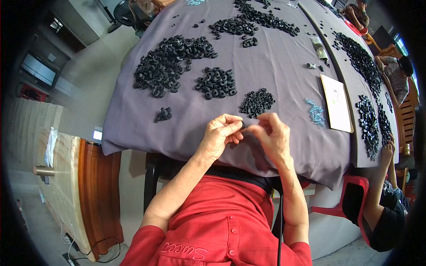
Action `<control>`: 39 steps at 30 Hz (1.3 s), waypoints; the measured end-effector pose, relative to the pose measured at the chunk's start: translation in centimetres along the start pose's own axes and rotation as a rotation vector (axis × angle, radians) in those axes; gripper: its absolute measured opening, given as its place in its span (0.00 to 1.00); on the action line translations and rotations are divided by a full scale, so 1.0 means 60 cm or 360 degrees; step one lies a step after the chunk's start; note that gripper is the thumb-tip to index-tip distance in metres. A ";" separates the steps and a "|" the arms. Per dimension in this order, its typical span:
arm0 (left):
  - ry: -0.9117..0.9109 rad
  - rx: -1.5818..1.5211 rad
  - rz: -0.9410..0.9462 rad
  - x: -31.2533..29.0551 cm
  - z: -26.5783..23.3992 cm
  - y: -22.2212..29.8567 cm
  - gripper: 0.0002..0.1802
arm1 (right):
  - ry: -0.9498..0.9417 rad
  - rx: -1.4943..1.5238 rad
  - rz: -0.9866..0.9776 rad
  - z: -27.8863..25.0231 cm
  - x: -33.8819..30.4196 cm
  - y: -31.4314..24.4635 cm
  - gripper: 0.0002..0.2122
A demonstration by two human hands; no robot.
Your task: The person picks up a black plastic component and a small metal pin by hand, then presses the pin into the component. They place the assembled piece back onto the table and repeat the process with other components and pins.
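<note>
My left hand (218,135) is closed, pinching a small black ring-like part (242,125) between thumb and fingertips above the table's near edge. Close on its right is my right hand (275,138), slightly blurred, its thumb and finger drawn together beside the part; whatever is in that pinch cannot be made out. Just beyond both hands lies a pile of small black rings (257,103). Farther left are a heap of ribbed black parts (216,83), a small cluster of black parts (163,114) and a much larger black heap (171,62).
Small bluish metallic pieces (315,113) lie right of my hands, beside a pale board (336,103). More black parts (253,22) spread along the far table. At the right, a co-worker's hand (389,148) reaches black pieces (368,126); a red chair (337,209) stands nearby.
</note>
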State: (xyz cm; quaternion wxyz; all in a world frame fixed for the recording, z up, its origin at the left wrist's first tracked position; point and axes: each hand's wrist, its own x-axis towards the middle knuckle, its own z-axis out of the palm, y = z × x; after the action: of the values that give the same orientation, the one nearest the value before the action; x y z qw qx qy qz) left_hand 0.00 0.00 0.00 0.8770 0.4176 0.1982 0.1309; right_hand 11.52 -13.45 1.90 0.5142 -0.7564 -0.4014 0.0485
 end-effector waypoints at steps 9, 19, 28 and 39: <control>0.0081 -0.0193 -0.0056 0.003 0.001 0.003 0.05 | 0.0102 -0.0403 -0.0196 -0.029 0.013 0.036 0.06; 0.0115 -0.0145 -0.0040 0.003 0.006 0.003 0.05 | 0.0004 -0.0658 -0.0480 0.004 0.030 0.025 0.06; 0.0107 -0.0153 -0.0027 0.003 0.003 0.002 0.06 | -0.0150 -0.0770 -0.0524 0.007 0.031 0.018 0.09; 0.0113 -0.0132 -0.0024 0.002 0.006 0.003 0.06 | 0.0022 -0.0519 -0.0533 0.010 0.027 0.018 0.09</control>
State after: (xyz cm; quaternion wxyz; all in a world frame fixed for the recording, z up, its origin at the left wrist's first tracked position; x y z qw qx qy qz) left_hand 0.25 -0.08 0.30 0.8870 0.3745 0.2267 0.1470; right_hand 12.91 -12.07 1.27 0.3888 -0.7527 -0.5202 -0.1082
